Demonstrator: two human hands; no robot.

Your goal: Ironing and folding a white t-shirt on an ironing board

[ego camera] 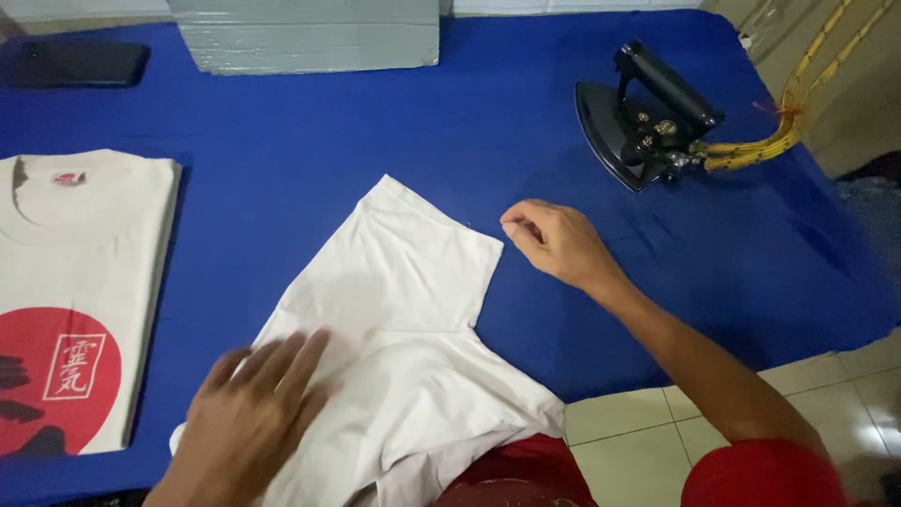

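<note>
So there's a plain white cotton t-shirt (404, 329) spread on the blue cloth-covered surface (310, 141), hanging off the near edge. The left hand (249, 422) lies flat on it, fingers (291, 361) spread. The right hand (554, 239) sits at the sleeve's corner, fingers curled together, can't tell if it's actually pinching the fabric. Far left, a folded white t-shirt with a red circle print (80, 291), small red neck label on top. Behind: grey taped box (305, 36), flat black case (80, 63), and a black iron (643, 117) with yellow cord (765, 141) at right.

Two white shirts: one spread (404, 319), one folded (80, 291). One black iron (648, 117). One grey box (305, 36). One dark phone (80, 63).
</note>
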